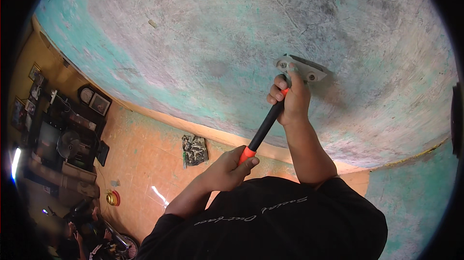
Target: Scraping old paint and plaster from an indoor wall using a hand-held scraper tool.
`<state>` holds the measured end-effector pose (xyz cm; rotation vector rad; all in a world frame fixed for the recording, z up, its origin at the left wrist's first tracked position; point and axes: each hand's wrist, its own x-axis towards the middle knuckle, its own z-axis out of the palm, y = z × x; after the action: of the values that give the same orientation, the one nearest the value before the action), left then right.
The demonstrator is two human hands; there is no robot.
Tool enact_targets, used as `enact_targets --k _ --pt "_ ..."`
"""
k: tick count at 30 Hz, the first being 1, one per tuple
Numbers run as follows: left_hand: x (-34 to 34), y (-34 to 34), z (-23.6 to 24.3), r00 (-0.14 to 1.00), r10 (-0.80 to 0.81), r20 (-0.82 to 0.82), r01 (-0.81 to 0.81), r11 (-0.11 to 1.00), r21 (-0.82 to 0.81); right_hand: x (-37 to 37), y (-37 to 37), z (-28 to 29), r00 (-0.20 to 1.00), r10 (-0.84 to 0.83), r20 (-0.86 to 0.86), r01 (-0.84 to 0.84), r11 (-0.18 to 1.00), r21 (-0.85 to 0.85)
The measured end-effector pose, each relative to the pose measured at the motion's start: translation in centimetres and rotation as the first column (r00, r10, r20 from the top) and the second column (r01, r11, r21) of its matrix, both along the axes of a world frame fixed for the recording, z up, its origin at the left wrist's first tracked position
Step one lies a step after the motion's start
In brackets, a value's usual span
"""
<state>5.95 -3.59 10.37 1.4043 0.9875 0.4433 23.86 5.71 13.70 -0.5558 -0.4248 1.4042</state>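
Note:
A long-handled wall scraper [266, 127] slants up in front of me; its handle is black with orange ends. Its grey metal head [315, 72], fixed with screws, lies against or very close to the wall [193, 52]. That wall is patchy, with turquoise paint and grey, scuffed areas. Just below the head, my right hand [295, 98] is closed round the upper handle, a finger reaching onto the head. At the lower orange end, my left hand [227, 170] wraps the grip. The blade's edge is mostly hidden.
Below the wall, a camouflage-patterned cloth or bag [195, 150] lies on the orange tiled floor [140, 156], with pale flakes near the wall's foot. At left are a fan [69, 145], framed pictures and a shiny red-and-gold bowl [113, 198]. Other people's feet and a spoked wheel [129, 248] show lower left.

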Motion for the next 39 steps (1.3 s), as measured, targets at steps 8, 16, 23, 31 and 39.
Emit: enact_targets --k 8,16,23,31,39 --pt "-0.1 0.3 0.0 1.0 -0.016 0.002 0.016 0.999 -0.032 0.2 0.2 0.0 1.0 0.022 0.001 -0.022 1.0 0.011" --pt "-0.2 1.0 -0.2 0.998 -0.057 0.018 0.052 0.974 0.218 0.6 -0.1 0.9 1.0 0.003 0.012 -0.004 0.995 0.096" --pt "0.0 1.0 -0.3 0.994 -0.111 -0.016 0.112 0.989 0.098 1.5 -1.2 -0.7 0.998 -0.039 0.047 0.035 0.996 0.076" --pt "0.3 1.4 -2.6 0.936 -0.289 0.202 0.293 0.956 0.008 3.5 -3.5 -1.2 0.985 -0.175 0.003 0.174 0.98 0.098" --pt "1.3 -0.1 -3.8 0.831 -0.371 0.414 0.481 0.853 -0.201 5.1 -7.2 -1.2 0.939 -0.344 -0.016 0.344 0.933 0.103"
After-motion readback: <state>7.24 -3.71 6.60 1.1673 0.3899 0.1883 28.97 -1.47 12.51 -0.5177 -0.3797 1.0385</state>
